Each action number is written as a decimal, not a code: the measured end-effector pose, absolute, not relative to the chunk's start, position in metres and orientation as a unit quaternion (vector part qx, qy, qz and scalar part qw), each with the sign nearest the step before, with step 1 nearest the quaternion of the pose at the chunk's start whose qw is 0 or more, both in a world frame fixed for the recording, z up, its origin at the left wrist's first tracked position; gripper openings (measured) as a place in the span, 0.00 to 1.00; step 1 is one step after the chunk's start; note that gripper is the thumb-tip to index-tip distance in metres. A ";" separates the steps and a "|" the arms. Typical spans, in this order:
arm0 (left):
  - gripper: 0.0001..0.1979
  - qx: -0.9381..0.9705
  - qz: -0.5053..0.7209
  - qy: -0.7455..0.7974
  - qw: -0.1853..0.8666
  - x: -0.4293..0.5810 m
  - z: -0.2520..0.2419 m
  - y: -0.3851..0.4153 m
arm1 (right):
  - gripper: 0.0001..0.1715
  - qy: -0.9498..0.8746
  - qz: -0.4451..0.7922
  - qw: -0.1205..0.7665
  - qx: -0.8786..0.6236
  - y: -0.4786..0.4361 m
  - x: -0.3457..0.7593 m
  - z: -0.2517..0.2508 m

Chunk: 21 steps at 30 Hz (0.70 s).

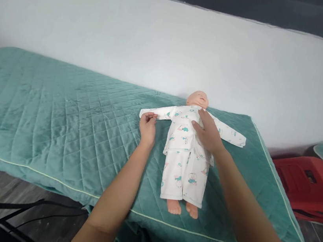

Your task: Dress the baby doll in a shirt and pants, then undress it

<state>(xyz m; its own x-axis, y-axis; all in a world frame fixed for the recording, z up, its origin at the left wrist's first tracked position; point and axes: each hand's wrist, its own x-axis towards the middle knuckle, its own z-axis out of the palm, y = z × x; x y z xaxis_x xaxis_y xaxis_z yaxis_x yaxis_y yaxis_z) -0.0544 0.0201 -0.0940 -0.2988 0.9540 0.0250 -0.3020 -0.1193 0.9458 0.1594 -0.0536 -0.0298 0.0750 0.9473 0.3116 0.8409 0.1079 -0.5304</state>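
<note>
A baby doll [197,99] lies on its back, its head towards the wall, arms spread and bare feet towards me. It wears a white printed top [182,129] and matching trousers [174,174]. My left hand [148,128] is at the sleeve on the left, thumb and fingers pinched on the sleeve's lower edge near the cuff. Flat on the chest of the top rests my right hand [207,132], its fingers stretched and the thumb apart. The doll's hands do not show beyond the sleeves.
A green quilted cover [61,115] spreads over the bed beneath the doll, against a white wall [130,41]. A red plastic stool [310,184] stands beyond the right edge. Black metal bars [19,207] are at the lower left.
</note>
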 end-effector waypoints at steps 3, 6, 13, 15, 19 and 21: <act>0.09 0.357 0.658 0.460 0.477 -0.054 -0.095 0.018 | 0.39 -0.670 0.083 0.337 -0.656 -0.069 0.158 -0.033; 0.08 0.366 0.657 0.457 0.474 -0.054 -0.097 0.017 | 0.36 -0.678 0.060 0.352 -0.643 -0.085 0.154 -0.037; 0.06 0.381 0.654 0.438 0.485 -0.057 -0.101 0.008 | 0.32 -0.705 0.000 0.325 -0.630 -0.122 0.140 -0.052; 0.06 0.394 0.649 0.433 0.486 -0.059 -0.103 -0.002 | 0.31 -0.708 -0.006 0.317 -0.631 -0.135 0.137 -0.055; 0.06 0.462 0.619 0.446 0.452 -0.086 -0.107 -0.041 | 0.30 -0.729 -0.001 0.311 -0.610 -0.171 0.137 -0.064; 0.07 0.517 0.587 0.479 0.399 -0.118 -0.109 -0.068 | 0.29 -0.732 0.006 0.326 -0.599 -0.196 0.144 -0.072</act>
